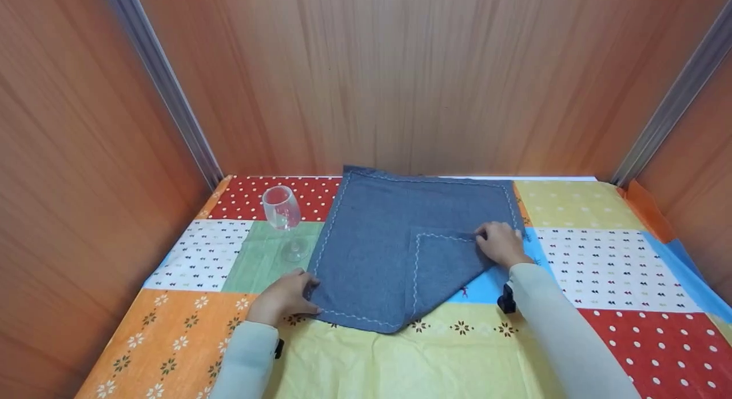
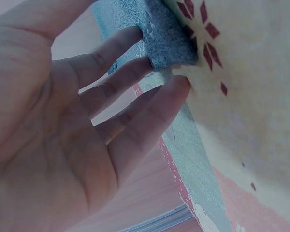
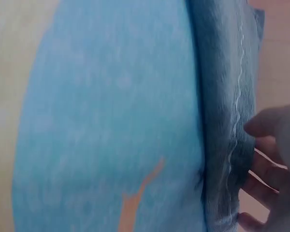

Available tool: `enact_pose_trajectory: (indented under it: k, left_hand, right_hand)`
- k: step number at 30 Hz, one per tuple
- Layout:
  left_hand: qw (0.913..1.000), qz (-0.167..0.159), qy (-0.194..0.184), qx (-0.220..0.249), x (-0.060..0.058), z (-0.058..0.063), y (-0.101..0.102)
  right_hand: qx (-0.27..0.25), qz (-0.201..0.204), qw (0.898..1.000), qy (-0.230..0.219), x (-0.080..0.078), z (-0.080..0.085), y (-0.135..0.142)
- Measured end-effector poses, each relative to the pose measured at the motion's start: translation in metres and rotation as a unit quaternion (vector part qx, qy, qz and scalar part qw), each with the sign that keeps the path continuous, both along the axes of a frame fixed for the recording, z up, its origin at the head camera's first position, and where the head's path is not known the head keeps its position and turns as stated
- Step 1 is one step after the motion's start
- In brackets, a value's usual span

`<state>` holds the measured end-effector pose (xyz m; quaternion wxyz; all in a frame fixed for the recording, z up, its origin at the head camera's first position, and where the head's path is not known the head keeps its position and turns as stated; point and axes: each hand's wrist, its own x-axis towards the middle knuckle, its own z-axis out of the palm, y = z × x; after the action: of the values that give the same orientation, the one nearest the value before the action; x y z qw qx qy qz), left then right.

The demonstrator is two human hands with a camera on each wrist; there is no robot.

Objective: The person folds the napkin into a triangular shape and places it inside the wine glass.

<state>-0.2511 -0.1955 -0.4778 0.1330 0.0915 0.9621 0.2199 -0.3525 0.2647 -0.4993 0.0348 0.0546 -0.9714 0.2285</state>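
Note:
A grey-blue cloth (image 1: 372, 244) with a pale wavy stitched border lies in front of the back wall. Its near right corner is folded over into a flap (image 1: 443, 267). My left hand (image 1: 286, 296) is at the near left corner, thumb and fingers spread apart. In the left wrist view its nearly straight fingertips (image 2: 145, 65) meet the cloth edge. At the right end of the flap, my right hand (image 1: 500, 243) rests with its fingers loosely bent against the cloth. The right wrist view shows its thumb (image 3: 261, 123) beside the stitched edge.
A clear stemmed wine glass (image 1: 282, 210) stands upright left of the cloth, beyond my left hand. A patchwork tablecloth (image 1: 446, 364) covers the table. Wood-patterned panels (image 1: 400, 79) with metal corner posts enclose the back and both sides.

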Motion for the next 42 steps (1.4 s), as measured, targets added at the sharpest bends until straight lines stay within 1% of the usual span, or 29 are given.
enact_pose_trajectory:
  k: [3, 5, 8, 10, 11, 12, 15, 17, 19, 22, 26, 28, 30, 33, 35, 37, 39, 42]
  left_hand:
    - [1.0000, 0.007, -0.005, 0.004, 0.001, 0.000, 0.000]
    - [0.9999, 0.008, -0.006, 0.006, 0.001, 0.000, -0.001]
    - [0.9999, 0.009, -0.008, 0.005, 0.001, 0.000, -0.002]
    - [0.9999, 0.008, -0.009, 0.005, 0.000, -0.001, -0.002]
    - [0.9999, 0.007, -0.009, 0.004, 0.000, -0.001, -0.002]
    - [0.9999, 0.006, -0.008, 0.004, 0.000, -0.002, -0.002]
    - [1.0000, 0.004, -0.006, 0.005, 0.000, -0.002, -0.002]
    - [1.0000, 0.003, -0.003, 0.007, 0.000, -0.002, -0.002]
    - [0.9999, 0.003, -0.004, 0.010, 0.000, -0.003, -0.001]
    - [0.9999, 0.005, -0.004, 0.014, 0.001, -0.003, -0.002]
    - [0.9999, 0.004, 0.000, 0.011, 0.001, -0.001, -0.002]
    - [1.0000, 0.003, 0.002, 0.009, 0.001, -0.001, -0.001]
    - [1.0000, 0.000, 0.004, 0.007, 0.001, -0.001, -0.001]
    - [1.0000, -0.002, 0.004, 0.008, 0.001, -0.001, 0.000]
    - [0.9999, -0.004, 0.004, 0.009, 0.001, -0.002, 0.000]
    - [0.9999, -0.006, 0.007, 0.011, 0.001, -0.001, -0.001]
    - [0.9998, -0.007, 0.012, 0.014, 0.001, -0.001, -0.002]
    - [0.9996, -0.001, 0.019, 0.021, 0.001, 0.000, -0.002]
  right_hand:
    - [-0.015, -0.021, 0.999, 0.044, -0.002, 0.001, 0.002]
    - [-0.033, -0.027, 0.995, 0.087, -0.003, 0.003, 0.001]
    - [-0.056, -0.023, 0.988, 0.145, -0.005, 0.004, -0.005]
    - [-0.059, -0.022, 0.985, 0.160, -0.005, 0.004, -0.009]
    - [-0.054, -0.022, 0.987, 0.150, -0.005, 0.003, -0.010]
    - [-0.046, -0.019, 0.990, 0.132, -0.005, 0.002, -0.012]
    - [-0.015, -0.006, 0.999, 0.041, -0.003, -0.003, -0.011]
    - [-0.002, 0.004, 1.000, -0.014, -0.001, -0.007, -0.007]
    - [-0.004, 0.009, 0.999, -0.042, 0.000, -0.011, -0.002]
    - [-0.019, -0.002, 0.999, -0.041, 0.000, -0.013, 0.006]
    - [-0.024, -0.024, 0.999, -0.026, 0.000, -0.007, 0.021]
    - [-0.025, -0.036, 0.999, -0.030, 0.000, -0.003, 0.031]
    - [-0.026, -0.052, 0.997, -0.050, 0.001, 0.000, 0.041]
    - [-0.029, -0.064, 0.993, -0.096, 0.003, 0.003, 0.055]
    - [-0.030, -0.065, 0.991, -0.117, 0.004, 0.004, 0.062]
    - [-0.034, -0.060, 0.990, -0.126, 0.006, 0.003, 0.068]
    - [-0.045, -0.057, 0.989, -0.127, 0.008, 0.002, 0.073]
    - [-0.056, -0.048, 0.991, -0.115, 0.011, 0.000, 0.077]
